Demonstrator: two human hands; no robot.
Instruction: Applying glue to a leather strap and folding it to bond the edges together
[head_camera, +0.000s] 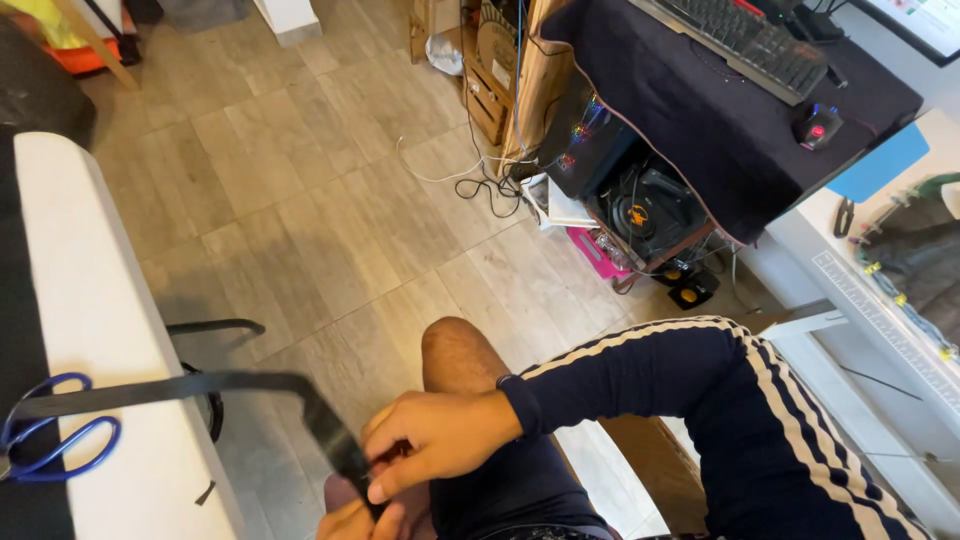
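Pinched tight in the right hand (435, 437), the black strap (200, 385) runs off toward the blue scissors (55, 440); left hand (355, 520) grips it just below. Best kept taut, I'd say, flat and untwisted.

A monitor screen (925, 22), white with coloured patches, is cut off at the upper right corner. Brown cardboard boxes (487, 85) are stacked on the floor at top centre.

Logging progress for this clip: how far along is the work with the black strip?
Done: nothing clearly finished. In hand: the right hand pinches one end of the black strip over the lap, the left hand just below; the strip runs across the white table. Left: the blue-handled scissors lie unheld.
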